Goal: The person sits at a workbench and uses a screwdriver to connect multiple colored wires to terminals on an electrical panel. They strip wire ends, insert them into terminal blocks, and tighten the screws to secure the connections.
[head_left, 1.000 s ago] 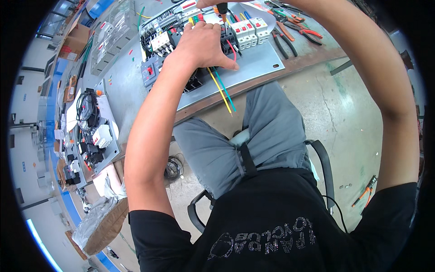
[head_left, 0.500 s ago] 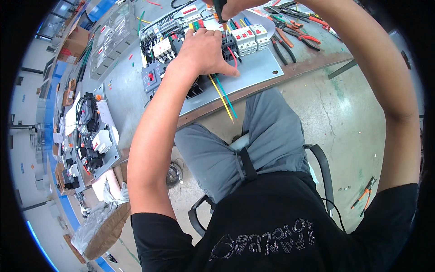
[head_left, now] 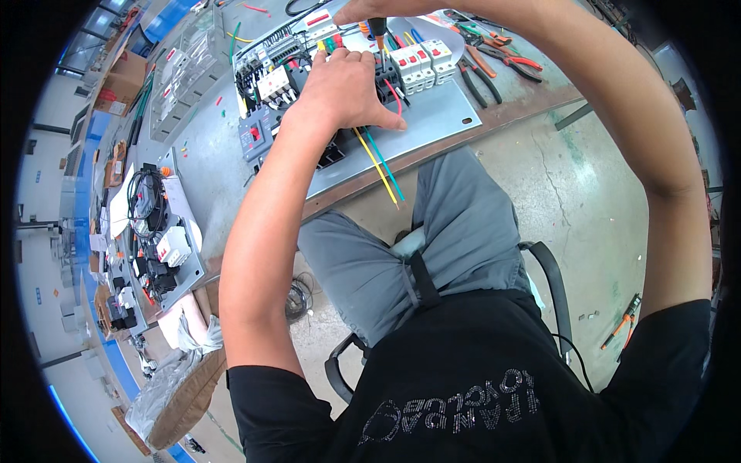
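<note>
My left hand (head_left: 340, 89) lies across black electrical components on a metal mounting plate (head_left: 444, 119), fingers stretched and thumb apart. A yellow wire (head_left: 376, 164) and a green wire (head_left: 386, 166) come out below it and hang over the table edge. At the top edge, my right hand (head_left: 394, 8), partly cut off, holds an upright screwdriver (head_left: 377, 28) with a dark handle. Its tip reaches the black terminal block (head_left: 390, 77) beside my left hand. A red wire (head_left: 395, 94) curves from that block. White circuit breakers (head_left: 417, 68) with red switches stand to its right.
Pliers (head_left: 480, 81) and other hand tools lie at the right of the table. To the left are a transparent box (head_left: 185, 85) and another plate with black cables (head_left: 147, 197). An orange-handled cutter (head_left: 621, 324) lies on the floor beside my chair (head_left: 552, 285).
My right hand and the screwdriver have shifted slightly downward in view, and its fingers sit differently at the handle top. My left hand stays in place on the components.
</note>
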`<state>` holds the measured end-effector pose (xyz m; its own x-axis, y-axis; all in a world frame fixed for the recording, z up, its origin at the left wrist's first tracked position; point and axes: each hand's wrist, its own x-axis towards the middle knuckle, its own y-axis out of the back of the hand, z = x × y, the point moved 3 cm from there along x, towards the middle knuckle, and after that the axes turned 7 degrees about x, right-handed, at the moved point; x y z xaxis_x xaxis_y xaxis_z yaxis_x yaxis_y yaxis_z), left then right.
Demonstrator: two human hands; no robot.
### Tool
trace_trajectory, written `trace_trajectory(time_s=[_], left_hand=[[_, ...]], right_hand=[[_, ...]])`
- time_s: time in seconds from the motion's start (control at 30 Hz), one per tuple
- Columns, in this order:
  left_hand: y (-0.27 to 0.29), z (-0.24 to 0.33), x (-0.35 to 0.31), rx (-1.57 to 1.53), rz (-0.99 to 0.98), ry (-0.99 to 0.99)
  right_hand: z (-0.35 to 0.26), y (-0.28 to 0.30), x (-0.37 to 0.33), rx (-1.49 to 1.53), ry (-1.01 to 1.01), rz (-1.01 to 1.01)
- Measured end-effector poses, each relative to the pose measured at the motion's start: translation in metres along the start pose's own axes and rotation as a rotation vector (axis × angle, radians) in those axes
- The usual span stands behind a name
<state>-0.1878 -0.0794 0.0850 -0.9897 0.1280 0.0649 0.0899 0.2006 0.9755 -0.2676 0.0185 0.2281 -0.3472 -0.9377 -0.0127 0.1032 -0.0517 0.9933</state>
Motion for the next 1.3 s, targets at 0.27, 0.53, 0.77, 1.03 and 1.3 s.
trace_trajectory(time_s=[0.27,0.53,0.77,1.03,1.3], left_hand=[[0.006,0.001,-0.001,0.024,-0.061,-0.010],[0.005,0.000,-0.004,0.027,-0.050,-0.005],[0.002,0.001,-0.004,-0.054,-0.003,-0.008],[-0.005,0.002,0.002,-0.033,-0.001,-0.023],[0.009,-0.002,-0.004,-0.013,-0.078,0.001]], right_hand=[[0.008,-0.001,0.000,0.142,0.157,0.060],[0.004,0.009,-0.008,0.108,0.234,-0.015],[-0.011,0.005,-0.013,0.043,-0.083,0.036],[0.000,-0.004,-0.003,0.178,0.072,0.098],[-0.007,0.009,-0.005,0.018,0.223,-0.072]])
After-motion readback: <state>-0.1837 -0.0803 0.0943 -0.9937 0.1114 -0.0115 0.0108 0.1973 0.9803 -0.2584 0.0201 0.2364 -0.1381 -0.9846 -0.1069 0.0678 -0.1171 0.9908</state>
